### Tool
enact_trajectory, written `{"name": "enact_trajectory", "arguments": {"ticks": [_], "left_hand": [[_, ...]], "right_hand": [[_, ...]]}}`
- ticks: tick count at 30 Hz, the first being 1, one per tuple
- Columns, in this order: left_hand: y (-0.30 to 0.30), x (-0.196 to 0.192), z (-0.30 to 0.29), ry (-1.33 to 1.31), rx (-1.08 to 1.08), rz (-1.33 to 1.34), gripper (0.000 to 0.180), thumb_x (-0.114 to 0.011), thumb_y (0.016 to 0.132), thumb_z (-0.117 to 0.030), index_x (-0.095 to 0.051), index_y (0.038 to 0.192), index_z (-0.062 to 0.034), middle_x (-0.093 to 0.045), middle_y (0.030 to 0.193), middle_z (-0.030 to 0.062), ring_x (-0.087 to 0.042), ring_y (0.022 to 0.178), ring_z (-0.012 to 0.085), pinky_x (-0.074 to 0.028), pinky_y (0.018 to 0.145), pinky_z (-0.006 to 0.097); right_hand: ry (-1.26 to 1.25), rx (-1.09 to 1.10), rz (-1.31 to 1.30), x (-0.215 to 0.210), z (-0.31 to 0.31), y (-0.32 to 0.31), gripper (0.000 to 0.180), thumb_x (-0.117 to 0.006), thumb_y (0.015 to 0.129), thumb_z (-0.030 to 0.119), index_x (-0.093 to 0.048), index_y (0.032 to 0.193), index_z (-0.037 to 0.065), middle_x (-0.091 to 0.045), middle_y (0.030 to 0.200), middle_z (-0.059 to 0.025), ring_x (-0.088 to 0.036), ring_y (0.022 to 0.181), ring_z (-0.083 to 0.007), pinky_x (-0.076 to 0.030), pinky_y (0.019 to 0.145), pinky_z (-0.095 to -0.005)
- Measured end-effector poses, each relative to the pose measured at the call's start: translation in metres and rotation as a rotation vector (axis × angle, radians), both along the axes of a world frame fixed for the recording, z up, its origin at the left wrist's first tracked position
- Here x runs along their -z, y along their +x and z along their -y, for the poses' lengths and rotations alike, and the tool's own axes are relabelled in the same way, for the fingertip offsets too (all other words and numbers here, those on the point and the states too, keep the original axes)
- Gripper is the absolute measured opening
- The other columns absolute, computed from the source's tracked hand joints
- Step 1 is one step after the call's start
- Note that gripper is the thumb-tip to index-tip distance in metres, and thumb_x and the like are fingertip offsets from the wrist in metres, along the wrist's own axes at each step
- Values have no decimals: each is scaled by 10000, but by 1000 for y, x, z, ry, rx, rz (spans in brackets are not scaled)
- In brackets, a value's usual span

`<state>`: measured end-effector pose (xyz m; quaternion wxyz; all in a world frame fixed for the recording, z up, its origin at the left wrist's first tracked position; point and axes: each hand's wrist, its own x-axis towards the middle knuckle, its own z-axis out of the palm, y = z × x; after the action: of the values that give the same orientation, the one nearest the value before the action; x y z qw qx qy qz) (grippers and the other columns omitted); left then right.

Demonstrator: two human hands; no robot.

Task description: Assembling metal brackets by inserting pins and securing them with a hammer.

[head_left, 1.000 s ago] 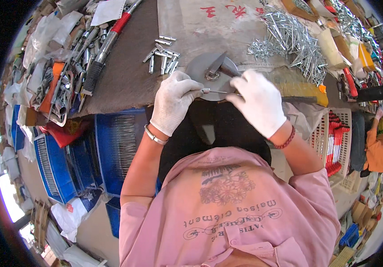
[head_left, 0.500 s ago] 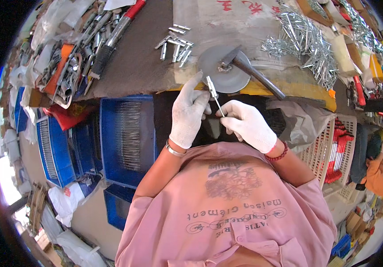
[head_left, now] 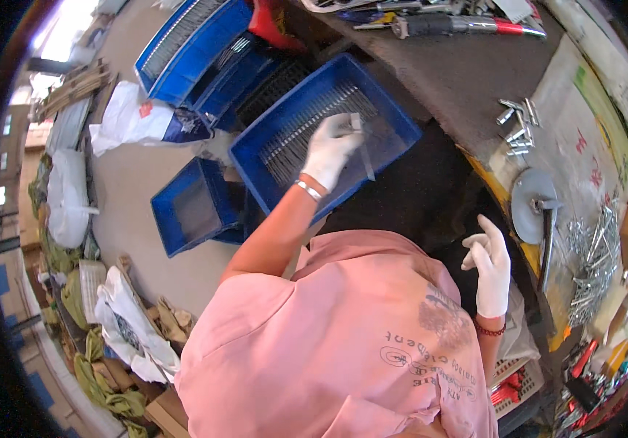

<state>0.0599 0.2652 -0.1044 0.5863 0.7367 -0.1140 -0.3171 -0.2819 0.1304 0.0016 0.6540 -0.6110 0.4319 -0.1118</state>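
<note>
My left hand [head_left: 332, 146], in a white glove with a silver bracelet, reaches out over a blue plastic crate [head_left: 394, 109] on the floor beside the workbench. It holds a thin metal pin [head_left: 365, 150] that hangs above the rows of similar pins [head_left: 306, 120] lying in the crate. My right hand [head_left: 490, 266], also gloved, hovers near the bench edge with fingers apart and nothing in it. A round metal disc [head_left: 529, 201] with a dark-handled tool [head_left: 547, 244] across it lies on the bench just past that hand.
A heap of loose metal pins [head_left: 595, 266] and several short silver cylinders [head_left: 518, 117] lie on the workbench [head_left: 452, 69]. More blue crates [head_left: 190, 208] [head_left: 182, 44], white bags [head_left: 135, 124] and a red-handled power tool [head_left: 460, 25] surround the area.
The view has swung left toward the floor crates. My left hand has carried the pin from the disc over to the blue crate. My right hand let go and now hangs open.
</note>
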Motion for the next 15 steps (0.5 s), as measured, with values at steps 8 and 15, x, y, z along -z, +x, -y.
{"name": "enact_trajectory", "arguments": {"ticks": [8, 15], "left_hand": [[133, 207, -212, 657, -314, 348, 506, -851, 821, -85, -707, 1295, 17, -768, 1195, 176, -735, 1099, 295, -564, 967, 386], [165, 245, -177, 772, -213, 542, 496, -809, 825, -146, -713, 1285, 9, -738, 1272, 244, -693, 1207, 422, -533, 1047, 447]], "right_hand": [[36, -63, -32, 5, 1, 16, 507, -509, 1032, 111, -520, 1521, -24, -674, 1038, -80, -589, 746, -78, -521, 704, -251], [32, -1, -50, 11, 1, 10, 504, -508, 1035, 137, -538, 1510, -28, -680, 1030, -74, -595, 744, -71, -518, 683, -243]]}}
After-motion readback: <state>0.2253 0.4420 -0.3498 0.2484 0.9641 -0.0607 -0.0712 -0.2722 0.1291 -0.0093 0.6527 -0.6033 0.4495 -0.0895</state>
